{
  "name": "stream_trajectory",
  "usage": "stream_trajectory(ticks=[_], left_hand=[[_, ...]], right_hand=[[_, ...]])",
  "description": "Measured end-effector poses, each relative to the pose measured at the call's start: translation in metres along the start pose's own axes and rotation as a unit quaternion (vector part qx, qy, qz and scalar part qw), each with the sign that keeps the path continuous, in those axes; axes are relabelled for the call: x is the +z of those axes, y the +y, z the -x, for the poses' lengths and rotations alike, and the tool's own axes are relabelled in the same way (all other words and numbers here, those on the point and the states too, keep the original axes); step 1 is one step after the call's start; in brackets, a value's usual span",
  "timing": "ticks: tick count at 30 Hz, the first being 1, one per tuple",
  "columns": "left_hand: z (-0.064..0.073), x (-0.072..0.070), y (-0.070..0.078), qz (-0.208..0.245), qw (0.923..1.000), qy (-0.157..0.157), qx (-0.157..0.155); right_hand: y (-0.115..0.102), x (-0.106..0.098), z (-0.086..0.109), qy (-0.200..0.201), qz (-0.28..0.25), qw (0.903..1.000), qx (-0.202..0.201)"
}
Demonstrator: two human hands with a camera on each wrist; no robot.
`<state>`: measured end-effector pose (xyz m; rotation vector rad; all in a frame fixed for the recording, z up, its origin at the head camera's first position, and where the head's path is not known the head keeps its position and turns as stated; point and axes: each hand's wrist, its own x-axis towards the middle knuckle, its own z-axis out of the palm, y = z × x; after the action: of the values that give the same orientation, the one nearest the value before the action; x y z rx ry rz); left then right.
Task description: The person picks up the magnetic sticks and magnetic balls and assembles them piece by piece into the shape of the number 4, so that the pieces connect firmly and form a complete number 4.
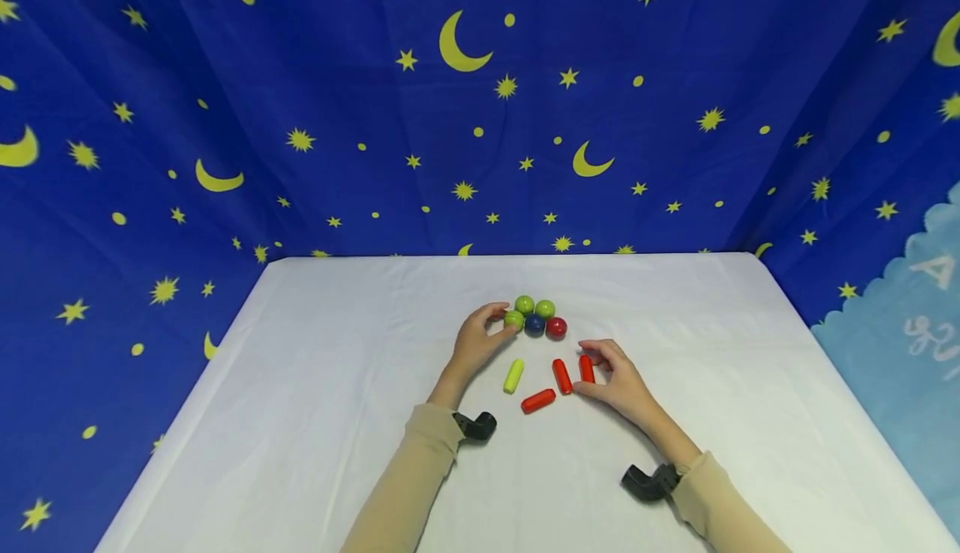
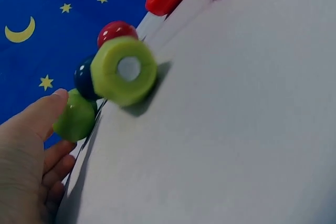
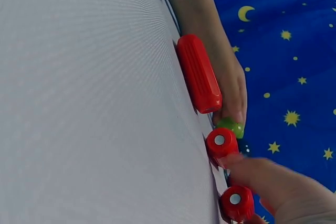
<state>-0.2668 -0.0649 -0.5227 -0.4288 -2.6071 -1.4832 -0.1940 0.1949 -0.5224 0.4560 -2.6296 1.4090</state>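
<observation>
My left hand (image 1: 477,341) pinches the leftmost green ball (image 2: 75,119) between thumb and fingers. Clustered close by are a dark blue ball (image 1: 535,326), a red ball (image 1: 557,328) and two more green balls (image 1: 545,310). Around the rightmost red rod (image 1: 587,369), the thumb and fingers of my right hand (image 1: 618,380) are curled. The thumb tip overlaps the middle red rod (image 3: 219,142) in the right wrist view. A third red rod (image 1: 538,401) lies nearer me, and a yellow-green rod (image 1: 513,376) lies below the balls. Pale round discs show in the rod ends.
Everything lies on a white-covered table (image 1: 322,353). A blue cloth with yellow moons and stars (image 1: 360,120) hangs at the back and sides. Black curved wrist mounts (image 1: 651,481) stick out from both sleeves. Light blue fabric (image 1: 907,345) hangs at the right.
</observation>
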Motion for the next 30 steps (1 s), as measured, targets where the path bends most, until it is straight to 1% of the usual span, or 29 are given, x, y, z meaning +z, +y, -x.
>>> stream_trajectory(ticks=[2,5,11,15,22,26,30], left_hand=[[-0.001,0.002,0.001,-0.026,0.9996,0.002,0.010],[-0.003,0.003,0.002,-0.043,0.9989,0.005,0.016],[0.000,0.004,0.000,-0.033,0.9993,0.010,0.013],[0.003,0.003,-0.001,-0.003,0.9998,0.015,0.008],[0.009,-0.001,-0.001,0.073,0.9970,0.024,-0.011],[0.012,-0.004,-0.001,0.103,0.9938,0.031,-0.029],[0.015,-0.006,0.001,0.115,0.9920,0.032,-0.043]], right_hand=[[0.000,-0.001,0.000,-0.004,0.008,0.9999,-0.006],[0.000,-0.002,-0.001,0.000,0.008,0.9999,-0.011],[0.004,-0.001,0.000,0.022,0.003,0.9997,-0.010],[-0.002,0.000,0.001,0.038,-0.007,0.9992,-0.003],[-0.033,-0.008,0.003,0.049,-0.026,0.9983,0.017],[-0.035,-0.009,0.003,0.066,-0.036,0.9968,0.029],[-0.034,-0.009,0.002,0.080,-0.057,0.9941,0.046]])
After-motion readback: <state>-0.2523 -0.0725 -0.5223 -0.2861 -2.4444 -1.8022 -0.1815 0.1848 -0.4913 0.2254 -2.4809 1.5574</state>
